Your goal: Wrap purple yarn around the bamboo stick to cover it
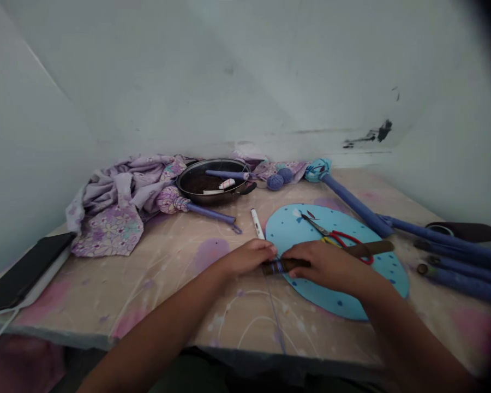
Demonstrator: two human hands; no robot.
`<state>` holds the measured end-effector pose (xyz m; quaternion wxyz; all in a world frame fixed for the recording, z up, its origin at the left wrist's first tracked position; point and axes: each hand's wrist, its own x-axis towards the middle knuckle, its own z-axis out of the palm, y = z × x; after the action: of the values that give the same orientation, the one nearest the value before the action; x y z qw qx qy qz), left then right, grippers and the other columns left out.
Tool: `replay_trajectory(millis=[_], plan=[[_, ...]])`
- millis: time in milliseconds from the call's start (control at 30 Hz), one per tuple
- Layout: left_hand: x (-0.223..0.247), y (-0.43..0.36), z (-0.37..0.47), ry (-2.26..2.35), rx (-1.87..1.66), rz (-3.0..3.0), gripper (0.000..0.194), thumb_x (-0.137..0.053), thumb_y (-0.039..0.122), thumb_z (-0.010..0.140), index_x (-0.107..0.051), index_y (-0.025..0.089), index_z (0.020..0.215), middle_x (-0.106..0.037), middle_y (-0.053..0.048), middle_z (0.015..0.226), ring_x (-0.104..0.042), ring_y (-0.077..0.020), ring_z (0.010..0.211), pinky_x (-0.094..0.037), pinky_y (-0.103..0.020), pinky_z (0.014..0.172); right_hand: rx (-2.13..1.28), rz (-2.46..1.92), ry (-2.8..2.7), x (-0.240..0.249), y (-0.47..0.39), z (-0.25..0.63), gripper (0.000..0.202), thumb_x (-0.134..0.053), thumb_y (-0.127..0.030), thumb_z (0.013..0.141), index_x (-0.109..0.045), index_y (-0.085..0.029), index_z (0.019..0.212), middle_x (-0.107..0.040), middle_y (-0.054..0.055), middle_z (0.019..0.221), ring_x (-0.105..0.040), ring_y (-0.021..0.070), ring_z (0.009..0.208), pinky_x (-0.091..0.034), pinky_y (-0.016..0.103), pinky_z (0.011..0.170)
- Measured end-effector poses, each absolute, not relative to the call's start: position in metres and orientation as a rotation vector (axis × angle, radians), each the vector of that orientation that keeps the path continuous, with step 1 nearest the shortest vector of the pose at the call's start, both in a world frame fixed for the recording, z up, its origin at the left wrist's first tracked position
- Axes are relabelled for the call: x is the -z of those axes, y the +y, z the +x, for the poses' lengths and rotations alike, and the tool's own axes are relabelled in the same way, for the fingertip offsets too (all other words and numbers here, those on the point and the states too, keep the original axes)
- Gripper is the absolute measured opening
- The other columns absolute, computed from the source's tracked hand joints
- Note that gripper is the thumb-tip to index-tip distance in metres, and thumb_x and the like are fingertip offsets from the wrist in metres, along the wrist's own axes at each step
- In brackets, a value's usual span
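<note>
Grey walls [180,82] border a patterned table [245,322]; right hand [325,265] clasps a stick [285,266], grip unclear in left hand [249,257].

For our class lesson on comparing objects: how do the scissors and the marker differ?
Colour: the scissors show red; the marker is mostly white.
Place: the scissors lie on the blue board; the marker lies by that board's left edge.
Shape: the scissors end in loops; the marker is straight.
Shared: both slant leftward in the view.

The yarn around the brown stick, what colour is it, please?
The yarn is violet-blue, seen in the head view.
</note>
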<state>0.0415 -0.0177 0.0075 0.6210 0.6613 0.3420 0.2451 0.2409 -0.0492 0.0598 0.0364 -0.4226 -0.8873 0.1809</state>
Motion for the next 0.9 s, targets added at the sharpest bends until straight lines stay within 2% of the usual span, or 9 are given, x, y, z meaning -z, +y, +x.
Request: replay_trajectory(millis=[133, 267, 333, 400, 533, 600, 733, 833, 900], plan=[[-0.017, -0.017, 0.040, 0.983, -0.878, 1.929, 0.034, -0.040, 0.043, 0.085, -0.042, 0.017, 0.062, -0.038, 0.002, 0.061, -0.036, -0.0116, 0.061, -0.027, -0.027, 0.059, 0.063, -1.548, -2.559, -0.050, -0.046, 0.233, 0.026, -0.051, -0.028, 0.089, -0.065, -0.017, 0.108, -0.069, 0.010, 0.096, -0.063, 0.0247, 0.091, -0.044, 0.032, 0.072], [-0.018, -0.022, 0.041, 0.909, -0.953, 2.243, 0.032, -0.041, 0.038, 0.086, -0.046, 0.017, 0.061, -0.045, -0.001, 0.064, -0.041, -0.0152, 0.069, -0.031, -0.030, 0.067, 0.334, -1.683, -2.420, -0.043, -0.040, 0.235, 0.025, -0.050, -0.032, 0.089, -0.065, -0.018, 0.104, -0.070, 0.010, 0.093, -0.065, 0.0245, 0.083, -0.045, 0.030, 0.063], [-0.016, -0.026, 0.044, 0.848, -1.008, 2.027, 0.033, -0.043, 0.040, 0.085, -0.047, 0.017, 0.063, -0.047, -0.002, 0.065, -0.043, -0.0146, 0.068, -0.034, -0.028, 0.066, 0.399, -1.699, -2.348, -0.040, -0.037, 0.238, 0.026, -0.050, -0.033, 0.089, -0.064, -0.018, 0.104, -0.070, 0.010, 0.094, -0.065, 0.0246, 0.081, -0.045, 0.030, 0.060], [-0.015, -0.029, 0.047, 0.766, -1.036, 1.614, 0.031, -0.045, 0.044, 0.084, -0.046, 0.018, 0.068, -0.043, 0.002, 0.061, -0.042, -0.0115, 0.059, -0.035, -0.025, 0.058, 0.453, -1.675, -2.280, -0.036, -0.035, 0.240, 0.028, -0.049, -0.034, 0.090, -0.063, -0.017, 0.107, -0.070, 0.012, 0.096, -0.066, 0.0250, 0.081, -0.046, 0.031, 0.061], [-0.014, -0.034, 0.051, 0.617, -0.875, 0.975, 0.025, -0.054, 0.041, 0.080, -0.043, 0.019, 0.074, -0.025, 0.010, 0.052, -0.017, -0.0037, 0.039, -0.014, -0.017, 0.038, 0.537, -1.557, -2.126, -0.029, -0.032, 0.239, 0.032, -0.047, -0.035, 0.091, -0.062, -0.013, 0.108, -0.070, 0.014, 0.097, -0.065, 0.0266, 0.088, -0.049, 0.034, 0.072], [-0.012, -0.035, 0.053, 0.600, -0.791, 0.919, 0.024, -0.057, 0.037, 0.078, -0.044, 0.018, 0.072, -0.023, 0.011, 0.051, -0.011, -0.0025, 0.038, -0.007, -0.016, 0.037, 0.524, -1.490, -2.087, -0.026, -0.031, 0.238, 0.033, -0.047, -0.035, 0.091, -0.062, -0.011, 0.108, -0.070, 0.014, 0.097, -0.065, 0.0269, 0.089, -0.049, 0.035, 0.075], [-0.008, -0.031, 0.054, 0.623, -0.724, 0.965, 0.029, -0.061, 0.042, 0.075, -0.046, 0.017, 0.071, -0.025, 0.011, 0.048, -0.013, -0.0024, 0.038, -0.008, -0.016, 0.036, 0.341, -1.311, -2.123, -0.029, -0.036, 0.236, 0.034, -0.048, -0.033, 0.091, -0.061, -0.008, 0.109, -0.069, 0.016, 0.099, -0.065, 0.0259, 0.089, -0.049, 0.037, 0.079], [-0.006, -0.022, 0.048, 0.692, -0.773, 1.046, 0.032, -0.064, 0.043, 0.069, -0.045, 0.018, 0.068, -0.027, 0.011, 0.043, -0.016, -0.0031, 0.037, -0.009, -0.018, 0.037, -0.015, -1.114, -2.377, -0.042, -0.042, 0.240, 0.031, -0.051, -0.032, 0.089, -0.062, -0.013, 0.111, -0.070, 0.011, 0.100, -0.064, 0.0222, 0.094, -0.047, 0.034, 0.083], [-0.007, -0.017, 0.041, 0.725, -0.653, 1.148, 0.030, -0.064, 0.042, 0.068, -0.045, 0.018, 0.067, -0.030, 0.010, 0.043, -0.017, -0.0031, 0.036, -0.010, -0.019, 0.037, -0.300, -1.039, -2.546, -0.051, -0.046, 0.245, 0.027, -0.052, -0.031, 0.089, -0.064, -0.018, 0.109, -0.071, 0.005, 0.095, -0.065, 0.0180, 0.088, -0.047, 0.029, 0.078]])
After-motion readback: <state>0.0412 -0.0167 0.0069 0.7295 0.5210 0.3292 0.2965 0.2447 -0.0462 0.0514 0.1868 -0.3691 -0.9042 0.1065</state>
